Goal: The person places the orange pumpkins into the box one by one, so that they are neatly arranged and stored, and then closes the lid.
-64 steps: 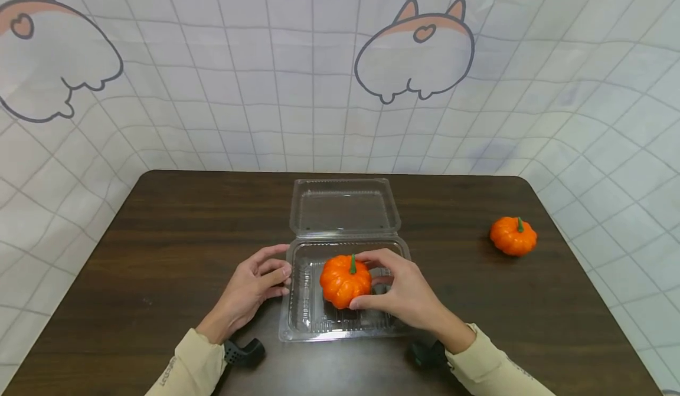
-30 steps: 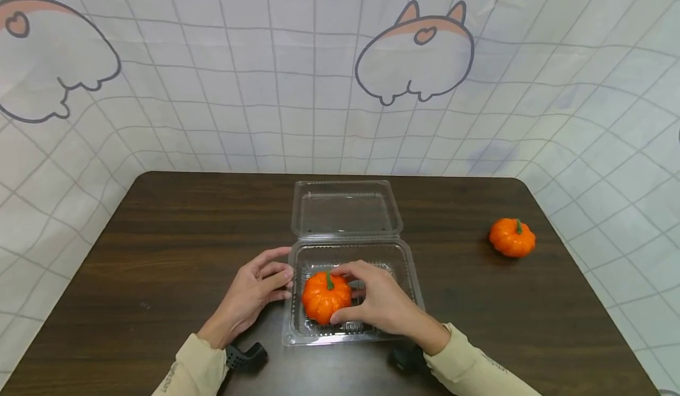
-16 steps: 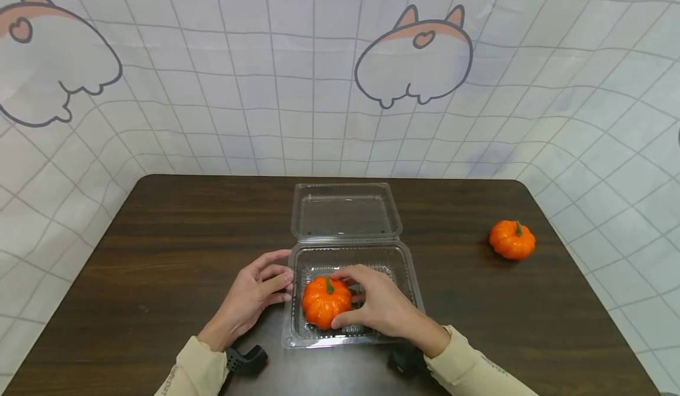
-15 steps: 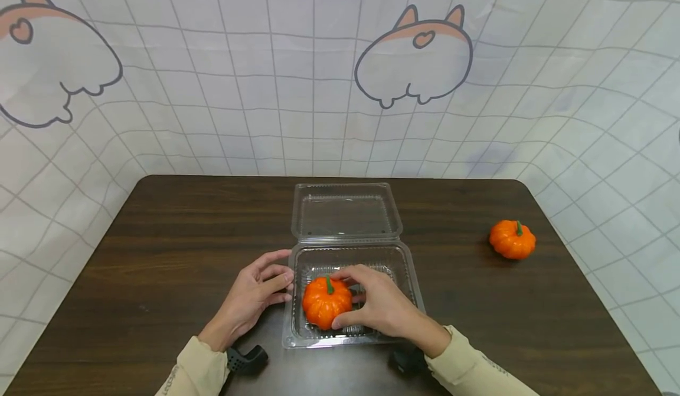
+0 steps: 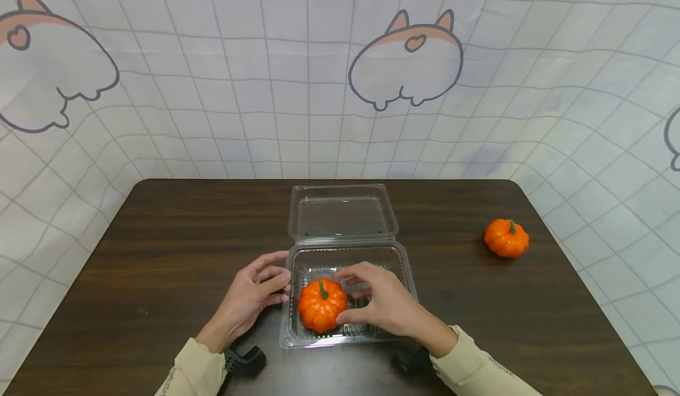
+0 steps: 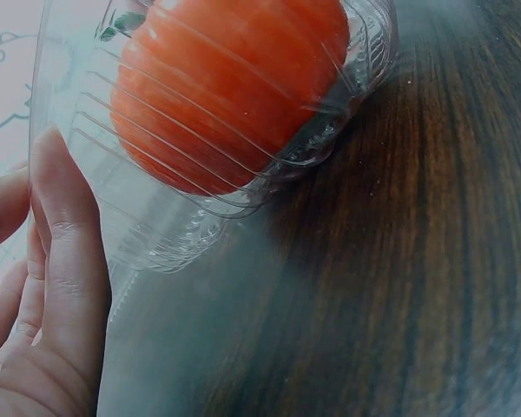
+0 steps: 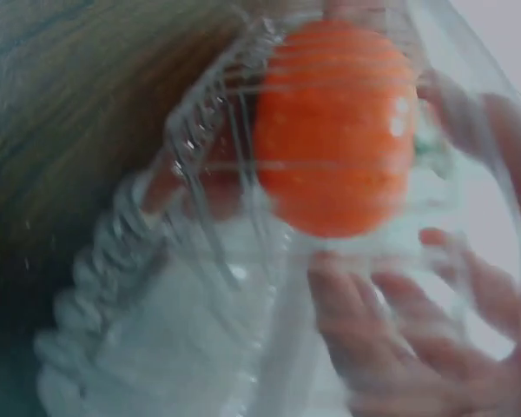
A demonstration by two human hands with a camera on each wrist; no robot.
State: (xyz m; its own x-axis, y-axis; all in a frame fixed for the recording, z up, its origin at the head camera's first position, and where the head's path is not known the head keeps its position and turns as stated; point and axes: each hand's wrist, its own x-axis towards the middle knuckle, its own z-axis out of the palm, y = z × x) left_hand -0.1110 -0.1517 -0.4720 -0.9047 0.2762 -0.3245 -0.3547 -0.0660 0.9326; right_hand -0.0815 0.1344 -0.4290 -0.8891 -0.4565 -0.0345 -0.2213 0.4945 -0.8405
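Note:
An orange pumpkin (image 5: pixel 321 305) with a green stem sits in the front left part of a clear plastic clamshell container (image 5: pixel 395 290), whose lid (image 5: pixel 342 213) lies folded back behind it. My left hand (image 5: pixel 249 295) holds the container's left rim; in the left wrist view the rim (image 6: pixel 36 95) passes between its fingers. My right hand (image 5: pixel 390 301) hovers over the container at the pumpkin's right side, fingers spread with a gap to the pumpkin. Through the plastic wall, the blurred right wrist view shows the pumpkin (image 7: pixel 334 130) beside the right fingers (image 7: pixel 356 304).
A second orange pumpkin (image 5: pixel 506 238) lies on the dark wooden table (image 5: pixel 159 254) at the far right. A white gridded curtain (image 5: pixel 255 89) with cartoon animal drawings surrounds the table's back and sides.
The right hand brought the pumpkin left and forward within the container and set it down. Its fingers have since let go and drawn slightly right. The left hand stays at the rim.

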